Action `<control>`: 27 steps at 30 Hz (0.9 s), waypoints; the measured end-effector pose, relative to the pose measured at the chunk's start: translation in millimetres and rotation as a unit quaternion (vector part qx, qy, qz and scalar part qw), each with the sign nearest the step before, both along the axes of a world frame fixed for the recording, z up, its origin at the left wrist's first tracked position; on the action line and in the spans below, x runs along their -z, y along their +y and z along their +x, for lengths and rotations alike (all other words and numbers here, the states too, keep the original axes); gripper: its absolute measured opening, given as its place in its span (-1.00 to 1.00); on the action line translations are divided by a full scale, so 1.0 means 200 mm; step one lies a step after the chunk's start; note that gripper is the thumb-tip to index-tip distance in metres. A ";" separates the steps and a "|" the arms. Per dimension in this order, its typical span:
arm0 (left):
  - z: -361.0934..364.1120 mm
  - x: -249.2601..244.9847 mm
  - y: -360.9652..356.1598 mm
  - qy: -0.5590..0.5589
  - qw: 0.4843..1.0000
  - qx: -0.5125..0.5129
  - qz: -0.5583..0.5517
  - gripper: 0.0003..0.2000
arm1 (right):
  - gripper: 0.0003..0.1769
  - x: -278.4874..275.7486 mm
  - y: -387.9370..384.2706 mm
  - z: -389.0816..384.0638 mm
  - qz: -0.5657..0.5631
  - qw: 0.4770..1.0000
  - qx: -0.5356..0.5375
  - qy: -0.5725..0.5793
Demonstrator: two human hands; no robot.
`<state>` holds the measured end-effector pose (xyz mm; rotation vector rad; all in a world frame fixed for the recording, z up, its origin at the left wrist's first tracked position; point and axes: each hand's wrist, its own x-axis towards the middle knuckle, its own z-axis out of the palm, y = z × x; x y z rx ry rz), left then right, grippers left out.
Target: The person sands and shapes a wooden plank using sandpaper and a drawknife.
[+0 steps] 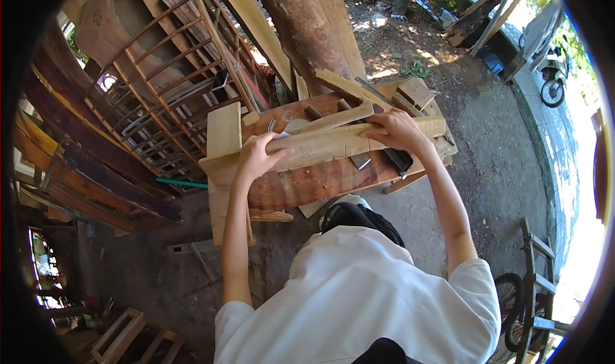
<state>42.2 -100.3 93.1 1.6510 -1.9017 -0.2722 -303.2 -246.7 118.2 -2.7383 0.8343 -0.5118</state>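
A long pale wooden board (327, 147) lies across the workbench (295, 190), tilted slightly up toward the right. My left hand (261, 157) grips it near its left end, thumb on the near face and fingers over the far edge. Near the other end, my right hand (398, 131) holds it with the thumb along the near side. Behind the board are a narrower wooden strip (330, 119) and a dark wooden handle (313, 112). A small dark square piece (360, 161) and a black object (400, 161) rest on the near side, the latter partly covered.
A wooden slatted frame (192, 63) and a thick log (296, 21) stand beyond the bench. Curved dark planks (96, 165) are stacked at the left. At the right are a wooden ladder-like frame (539, 281) and a bicycle wheel (510, 303). A motorcycle wheel (552, 91) shows farther off.
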 end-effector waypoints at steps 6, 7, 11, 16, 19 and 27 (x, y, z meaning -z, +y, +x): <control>0.05 0.17 -0.16 0.045 0.998 0.042 -0.017 -0.53 | -0.41 0.10 -0.04 0.00 0.143 0.987 0.050 0.057; 0.05 0.19 -0.18 0.045 0.998 0.051 -0.014 -0.53 | -0.40 0.11 -0.03 -0.01 0.138 0.987 0.045 0.066; 0.02 0.19 -0.17 0.085 0.993 -0.037 0.078 -0.60 | -0.38 0.12 0.00 -0.04 0.153 0.980 0.066 0.111; -0.04 0.09 -0.04 0.066 0.994 -0.062 -0.065 -0.70 | -0.57 0.17 0.01 -0.04 -0.053 0.996 -0.021 -0.067; -0.12 0.10 0.10 -0.035 0.983 -0.097 -0.154 -0.76 | -0.60 0.22 0.04 -0.05 -0.113 0.990 -0.029 -0.073; -0.35 0.38 0.34 -0.057 0.967 -0.109 -0.224 -0.91 | -0.54 0.59 0.27 -0.15 -0.208 0.968 0.041 -0.133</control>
